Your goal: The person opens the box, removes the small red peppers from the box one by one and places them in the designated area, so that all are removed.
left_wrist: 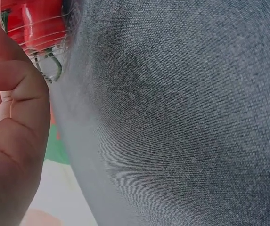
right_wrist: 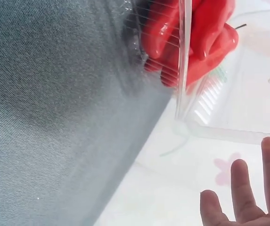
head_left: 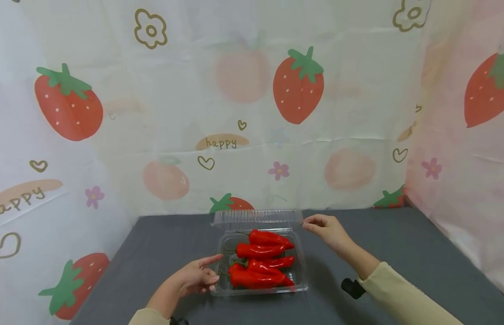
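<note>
A clear plastic clamshell box [head_left: 260, 291] stands on the dark grey tabletop, with several glossy red peppers [head_left: 260, 275] lying side by side in its base. Its ribbed lid [head_left: 257, 219] is raised along the far side. My left hand [head_left: 195, 276] holds the left edge of the base, index finger stretched along the rim and the other fingers bent. At the lid's right corner, my right hand [head_left: 326, 230] pinches the plastic between thumb and index finger. In the right wrist view the lid [right_wrist: 248, 134] stands swung away from the base, and three fingers [right_wrist: 242, 183] are spread.
The grey cloth-covered table [head_left: 398, 253] meets a printed curtain [head_left: 243, 180] with strawberries and flowers at the back and sides. A dark wrist device [head_left: 352, 288] sits below the right forearm.
</note>
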Demonstrator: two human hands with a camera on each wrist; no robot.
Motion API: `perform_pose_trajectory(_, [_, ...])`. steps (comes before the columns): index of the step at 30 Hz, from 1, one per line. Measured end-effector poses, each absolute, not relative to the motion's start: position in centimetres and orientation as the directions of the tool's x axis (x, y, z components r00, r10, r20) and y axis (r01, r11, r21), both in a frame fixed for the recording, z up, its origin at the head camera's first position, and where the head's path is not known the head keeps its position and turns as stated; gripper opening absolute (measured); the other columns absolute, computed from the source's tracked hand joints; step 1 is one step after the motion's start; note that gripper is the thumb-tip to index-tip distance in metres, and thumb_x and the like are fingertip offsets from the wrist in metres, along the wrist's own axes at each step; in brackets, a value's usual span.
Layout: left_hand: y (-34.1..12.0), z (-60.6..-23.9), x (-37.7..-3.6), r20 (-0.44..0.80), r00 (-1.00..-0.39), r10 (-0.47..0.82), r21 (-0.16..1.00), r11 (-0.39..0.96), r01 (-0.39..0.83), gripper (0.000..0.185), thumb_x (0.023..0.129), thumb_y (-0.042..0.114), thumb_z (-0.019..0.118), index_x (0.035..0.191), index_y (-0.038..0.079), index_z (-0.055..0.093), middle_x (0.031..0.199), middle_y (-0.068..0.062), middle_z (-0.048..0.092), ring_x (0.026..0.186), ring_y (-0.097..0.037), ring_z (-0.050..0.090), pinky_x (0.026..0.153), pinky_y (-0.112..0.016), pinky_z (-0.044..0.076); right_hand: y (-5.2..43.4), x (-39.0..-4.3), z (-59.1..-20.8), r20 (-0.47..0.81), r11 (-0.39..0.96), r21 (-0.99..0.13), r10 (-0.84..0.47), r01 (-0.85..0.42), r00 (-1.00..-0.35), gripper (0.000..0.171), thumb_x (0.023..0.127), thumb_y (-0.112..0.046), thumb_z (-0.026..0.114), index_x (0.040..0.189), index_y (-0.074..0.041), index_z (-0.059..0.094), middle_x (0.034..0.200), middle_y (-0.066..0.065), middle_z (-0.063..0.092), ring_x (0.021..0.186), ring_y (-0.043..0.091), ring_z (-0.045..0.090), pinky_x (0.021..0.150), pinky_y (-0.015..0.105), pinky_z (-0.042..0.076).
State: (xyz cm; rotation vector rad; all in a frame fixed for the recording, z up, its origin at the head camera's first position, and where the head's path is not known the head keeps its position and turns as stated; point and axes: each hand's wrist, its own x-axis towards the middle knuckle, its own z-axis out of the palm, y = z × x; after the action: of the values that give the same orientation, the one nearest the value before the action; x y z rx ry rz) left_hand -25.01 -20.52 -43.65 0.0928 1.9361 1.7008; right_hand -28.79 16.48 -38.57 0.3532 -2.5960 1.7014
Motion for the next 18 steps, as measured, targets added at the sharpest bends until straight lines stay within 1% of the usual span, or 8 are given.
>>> perform_pose_trajectory(7, [-20.6,-43.5,-25.4,-0.355,-0.845,0.401,0.935,0.180,-0.307,0.070,0.095,-0.004,0.057,0.153,-0.002,0.018,0.071,0.001,0.061,0.058,-0.007,0.058,0.053,-0.019,0.039,16.2,-29.5,-38.2,0.179,0.370,-0.900,-0.163,-0.228,-0.970,0.029,0.097,-0.016,0.060,0.112,0.008,0.066,0.118,0.020,0.064,0.109,0.034,0.058,0.096,0.053,0.043])
perform_pose_trajectory(11, [-20.7,-43.5,-25.4,-0.362,-0.840,0.405,0.932,0.180,-0.315,0.070,0.094,-0.005,0.056,0.153,-0.002,0.018,0.070,0.001,0.061,0.058,-0.007,0.058,0.053,-0.019,0.040,16.0,-29.9,-38.2,0.183,0.380,-0.897,-0.145,-0.225,-0.972,0.031,0.097,-0.018,0.061,0.114,0.008,0.066,0.117,0.019,0.064,0.109,0.034,0.057,0.096,0.053,0.043])
perform_pose_trajectory(15, [-20.8,-43.7,-25.3,-0.362,-0.837,0.410,0.932,0.176,-0.317,0.071,0.094,-0.005,0.056,0.153,-0.002,0.017,0.071,0.001,0.061,0.058,-0.006,0.058,0.052,-0.018,0.040,15.9,-30.3,-38.3,0.171,0.381,-0.900,-0.139,-0.212,-0.975,0.032,0.097,-0.021,0.061,0.115,0.006,0.066,0.118,0.018,0.064,0.108,0.033,0.057,0.096,0.052,0.043])
perform_pose_trajectory(18, [-20.8,-43.8,-25.0,-0.351,-0.841,0.411,0.936,0.161,-0.312,0.071,0.094,-0.005,0.056,0.153,-0.002,0.017,0.071,0.002,0.061,0.058,-0.006,0.058,0.052,-0.017,0.039,15.7,-30.5,-38.4,0.182,0.372,-0.901,-0.139,-0.222,-0.973,0.030,0.098,-0.020,0.059,0.113,0.006,0.066,0.113,0.018,0.064,0.104,0.031,0.057,0.093,0.050,0.044])
